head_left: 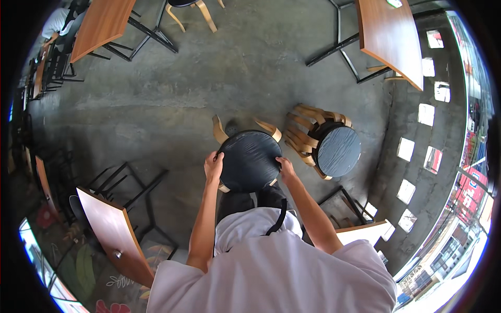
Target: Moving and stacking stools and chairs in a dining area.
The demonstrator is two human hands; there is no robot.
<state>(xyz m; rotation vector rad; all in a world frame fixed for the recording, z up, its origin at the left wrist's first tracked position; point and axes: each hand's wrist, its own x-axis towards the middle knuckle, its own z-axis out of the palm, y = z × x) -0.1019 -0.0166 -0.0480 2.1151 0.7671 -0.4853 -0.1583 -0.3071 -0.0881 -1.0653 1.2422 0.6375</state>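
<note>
A round stool (249, 160) with a black seat and bent light-wood legs is in front of my body, its seat facing up. My left hand (213, 166) grips the left rim of the seat, and my right hand (285, 169) grips the right rim. The fingertips of both hands are partly hidden at the edge. Just to the right of this stool stands a stack of similar stools (338, 150), black seat on top, with several bent wooden legs fanned out on its left side.
Wooden-topped tables with black metal frames stand at the far left (104, 26), far right (391, 39), near left (112, 227) and near right (365, 231). Another stool (183, 2) is at the top. A wall (389, 172) with square openings runs along the right. A person (56, 23) sits at the far left.
</note>
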